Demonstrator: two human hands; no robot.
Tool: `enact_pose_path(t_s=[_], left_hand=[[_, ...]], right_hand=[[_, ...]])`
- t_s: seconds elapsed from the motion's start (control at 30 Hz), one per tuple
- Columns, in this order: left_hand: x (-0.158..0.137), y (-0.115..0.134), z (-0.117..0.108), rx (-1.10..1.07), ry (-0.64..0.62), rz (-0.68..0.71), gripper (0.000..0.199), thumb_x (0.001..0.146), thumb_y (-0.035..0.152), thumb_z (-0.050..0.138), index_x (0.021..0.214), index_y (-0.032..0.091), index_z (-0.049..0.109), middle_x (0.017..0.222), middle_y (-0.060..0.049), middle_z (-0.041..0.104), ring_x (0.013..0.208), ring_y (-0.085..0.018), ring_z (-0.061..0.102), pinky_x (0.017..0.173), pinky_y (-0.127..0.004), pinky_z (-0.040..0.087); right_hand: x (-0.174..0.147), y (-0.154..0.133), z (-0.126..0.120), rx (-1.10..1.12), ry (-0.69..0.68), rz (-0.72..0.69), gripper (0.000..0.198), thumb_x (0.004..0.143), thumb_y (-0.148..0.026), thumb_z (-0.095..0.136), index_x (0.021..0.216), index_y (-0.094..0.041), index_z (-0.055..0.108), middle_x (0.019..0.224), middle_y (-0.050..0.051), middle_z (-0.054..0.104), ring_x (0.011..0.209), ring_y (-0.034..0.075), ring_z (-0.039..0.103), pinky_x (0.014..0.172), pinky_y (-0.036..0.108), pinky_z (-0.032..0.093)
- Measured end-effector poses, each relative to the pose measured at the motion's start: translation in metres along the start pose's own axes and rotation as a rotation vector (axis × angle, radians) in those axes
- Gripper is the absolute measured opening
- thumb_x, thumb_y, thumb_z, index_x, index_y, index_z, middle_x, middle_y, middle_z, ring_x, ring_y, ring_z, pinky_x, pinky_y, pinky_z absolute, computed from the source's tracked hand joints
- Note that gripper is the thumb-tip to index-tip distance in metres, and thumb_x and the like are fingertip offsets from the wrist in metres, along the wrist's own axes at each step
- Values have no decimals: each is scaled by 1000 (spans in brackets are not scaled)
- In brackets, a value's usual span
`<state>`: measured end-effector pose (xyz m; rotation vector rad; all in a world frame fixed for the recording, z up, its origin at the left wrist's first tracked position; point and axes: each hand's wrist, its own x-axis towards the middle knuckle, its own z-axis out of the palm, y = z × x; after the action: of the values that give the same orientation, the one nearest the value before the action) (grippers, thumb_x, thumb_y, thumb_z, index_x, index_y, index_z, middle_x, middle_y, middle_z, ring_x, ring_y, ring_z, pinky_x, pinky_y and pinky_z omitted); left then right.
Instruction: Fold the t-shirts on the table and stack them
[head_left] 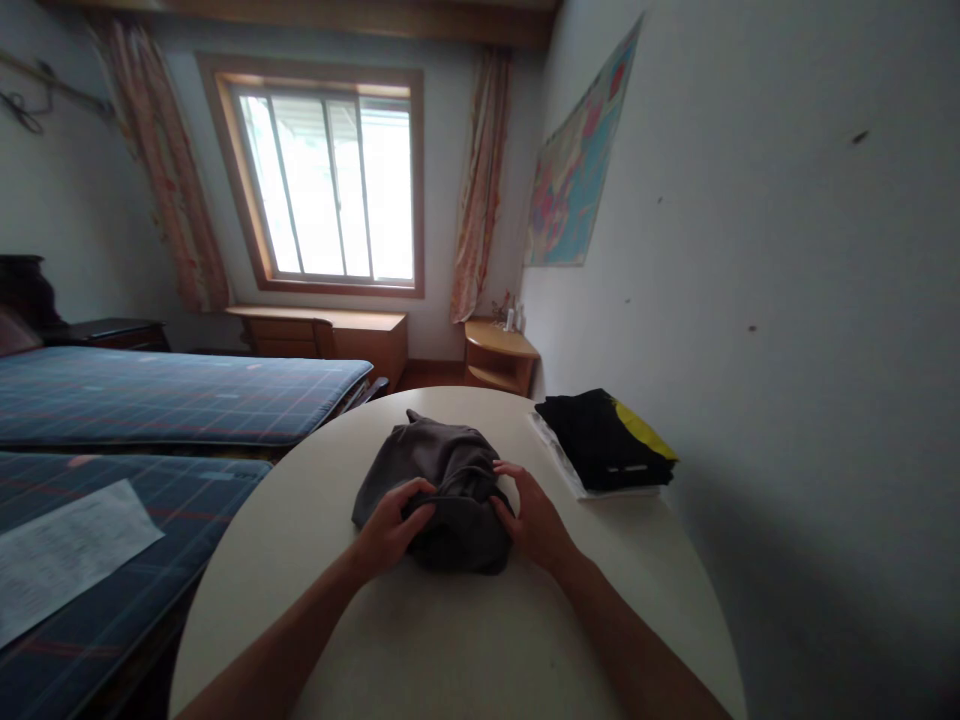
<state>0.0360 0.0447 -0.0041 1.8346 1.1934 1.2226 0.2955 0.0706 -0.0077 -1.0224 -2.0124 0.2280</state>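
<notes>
A dark grey garment (450,460) lies bunched up on the round white table (465,640); its kind cannot be made out from the folds. At its left front, the thumb and fingers of my left hand (390,525) pinch a fold of the fabric. My right hand (529,515) grips the cloth at the right side, thumb and fingers closed on its edge. Between the two hands the fabric forms a raised fold, and a darker part hangs toward me on the tabletop.
Black and yellow folded clothes (607,440) lie on something white at the table's right, near the wall. On the left are beds with plaid mattresses (172,395) and a paper sheet (71,555). A desk (375,340) and corner shelf (501,340) stand beyond.
</notes>
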Motion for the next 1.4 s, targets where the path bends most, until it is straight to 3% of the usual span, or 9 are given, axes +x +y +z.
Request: enact_pose_path(t_s=[0.13, 0.27, 0.47, 0.57, 0.67, 0.8, 1.07, 1.23, 1.4], left_hand=[[-11, -6, 0, -359, -4, -146, 46, 77, 57, 58, 99, 18, 63, 100, -7, 67, 87, -22, 61, 76, -31, 51], [-9, 2, -5, -342, 9, -74, 46, 74, 61, 64, 87, 17, 61, 94, -7, 65, 87, -23, 61, 76, -31, 50], [-1, 21, -15, -6, 77, 148, 22, 83, 38, 60, 95, 20, 59, 95, -5, 66, 99, -24, 63, 93, -36, 48], [1, 17, -18, 188, 82, 211, 30, 85, 30, 56, 114, 19, 58, 115, -10, 64, 113, -26, 59, 104, -42, 43], [0, 8, -20, 322, -101, 246, 55, 86, 33, 60, 138, 19, 46, 149, -15, 42, 139, -31, 37, 116, -49, 29], [-3, 2, -20, 374, -404, 194, 80, 81, 33, 66, 151, 19, 30, 160, -16, 24, 145, -32, 28, 118, -48, 26], [-6, 19, -25, 291, -491, 180, 74, 66, 12, 54, 139, 23, 49, 141, -7, 54, 127, -28, 52, 111, -40, 37], [-6, 13, -26, 109, -289, 44, 40, 81, 35, 53, 114, 19, 67, 116, -7, 70, 109, -30, 62, 98, -39, 48], [10, 6, -23, 66, 134, -38, 40, 85, 48, 55, 109, 19, 68, 106, -7, 73, 103, -27, 64, 96, -40, 48]], right_hand=[[-2, -2, 2, 48, -114, -61, 65, 86, -30, 61, 146, -24, 36, 155, 11, 35, 144, 27, 29, 118, 48, 28], [-5, -4, 5, 59, -255, -58, 42, 83, -30, 65, 124, -23, 56, 155, 10, 36, 149, 30, 15, 118, 54, 22], [-1, -7, 4, 229, -256, 128, 28, 96, -44, 48, 110, -22, 60, 136, 10, 59, 136, 26, 44, 113, 50, 34], [1, -3, 7, 266, -217, 223, 35, 101, -43, 35, 111, -23, 61, 128, 10, 65, 122, 24, 58, 107, 46, 41], [1, 5, 13, 209, -182, 151, 33, 94, -36, 49, 122, -22, 57, 139, 12, 56, 127, 25, 54, 110, 47, 38], [0, 11, 15, 146, -271, 39, 44, 85, -32, 62, 127, -19, 56, 148, 15, 47, 138, 29, 41, 115, 50, 31], [4, 3, -12, 139, -356, 154, 15, 89, -33, 55, 94, -22, 65, 83, 1, 70, 75, 18, 63, 71, 29, 48], [1, 5, -33, 592, -302, 382, 31, 89, -50, 57, 84, -20, 59, 64, -4, 58, 58, 12, 52, 54, 22, 39], [4, 13, -32, 842, 183, 540, 42, 84, -58, 61, 104, -21, 59, 72, -2, 63, 65, 16, 60, 62, 28, 49]])
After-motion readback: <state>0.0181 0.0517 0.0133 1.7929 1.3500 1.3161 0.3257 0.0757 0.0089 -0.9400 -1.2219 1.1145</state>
